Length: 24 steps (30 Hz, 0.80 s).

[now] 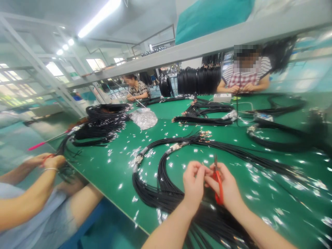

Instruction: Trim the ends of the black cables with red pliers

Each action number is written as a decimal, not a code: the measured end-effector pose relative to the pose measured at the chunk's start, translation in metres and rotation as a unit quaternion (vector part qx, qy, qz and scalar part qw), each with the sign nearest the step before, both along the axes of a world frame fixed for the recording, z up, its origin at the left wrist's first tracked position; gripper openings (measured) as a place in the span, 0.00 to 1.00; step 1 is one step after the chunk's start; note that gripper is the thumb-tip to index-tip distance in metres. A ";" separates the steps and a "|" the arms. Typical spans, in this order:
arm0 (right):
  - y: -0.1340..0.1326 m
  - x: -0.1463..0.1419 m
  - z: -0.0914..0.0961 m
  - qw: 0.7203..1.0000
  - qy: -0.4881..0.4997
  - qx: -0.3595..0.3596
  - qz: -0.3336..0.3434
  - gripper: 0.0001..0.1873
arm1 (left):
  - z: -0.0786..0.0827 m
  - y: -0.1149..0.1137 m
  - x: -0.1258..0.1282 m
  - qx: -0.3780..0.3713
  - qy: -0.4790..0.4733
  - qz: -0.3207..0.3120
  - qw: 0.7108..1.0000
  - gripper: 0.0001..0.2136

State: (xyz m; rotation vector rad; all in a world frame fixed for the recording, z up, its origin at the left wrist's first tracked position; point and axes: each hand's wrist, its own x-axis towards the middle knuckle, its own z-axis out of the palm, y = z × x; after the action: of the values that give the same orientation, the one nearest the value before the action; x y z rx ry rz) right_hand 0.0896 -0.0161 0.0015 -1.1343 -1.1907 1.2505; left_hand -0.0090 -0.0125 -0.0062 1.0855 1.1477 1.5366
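Note:
My right hand (229, 185) is wrapped round a pair of red-handled scissors (219, 188), whose dark blades point up and away from me. Close beside it, my left hand (194, 183) is closed in a pinch, its fingertips meeting those of the right hand. What lies between those fingertips is too small to make out. Beneath both hands runs a curved bundle of thin black cables (147, 195). A second black bundle (233, 148) with bright metallic ends stretches to the right just beyond my hands.
Small clear scraps (135, 152) litter the green table (116, 178). Behind are a clear plastic bag (144, 118), a cable pile (101, 124) and more coils (204, 112). A co-worker's hands (53, 162) hold red-handled scissors at left. Two people sit opposite, below a shelf beam (155, 62).

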 end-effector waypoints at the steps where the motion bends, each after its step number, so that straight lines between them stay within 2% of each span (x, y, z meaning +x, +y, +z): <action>1: 0.000 0.001 -0.001 1.000 -0.006 0.004 -0.005 0.26 | 0.000 0.000 0.000 -0.004 -0.016 -0.013 1.000 0.06; 6: 0.002 0.004 -0.007 0.999 -0.025 0.020 -0.007 0.26 | 0.000 0.001 0.002 -0.055 -0.174 -0.126 0.975 0.09; 10: 0.005 0.008 -0.007 0.999 -0.036 0.002 -0.002 0.27 | 0.001 0.003 0.001 -0.076 -0.220 -0.183 0.955 0.11; 15: 0.007 0.027 0.004 0.994 -0.092 0.022 0.059 0.20 | 0.001 0.008 -0.003 -0.062 -0.251 -0.179 0.949 0.11; 18: 0.004 0.039 0.010 0.976 -0.166 0.014 0.140 0.14 | 0.002 0.011 -0.006 -0.073 -0.266 -0.174 0.945 0.12; 21: 0.001 0.044 0.013 0.957 -0.191 -0.024 0.215 0.16 | 0.004 0.010 -0.006 -0.097 -0.267 -0.184 0.941 0.12; 24: 0.002 0.044 0.012 0.948 -0.195 -0.046 0.248 0.18 | 0.004 0.008 -0.005 -0.106 -0.256 -0.188 0.942 0.13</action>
State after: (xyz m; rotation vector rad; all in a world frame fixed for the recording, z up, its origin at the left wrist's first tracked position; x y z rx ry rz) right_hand 0.1333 -0.0145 0.0137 -1.2297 -1.8130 1.5100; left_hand -0.0141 -0.0041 -0.0023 0.6532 0.6787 1.2541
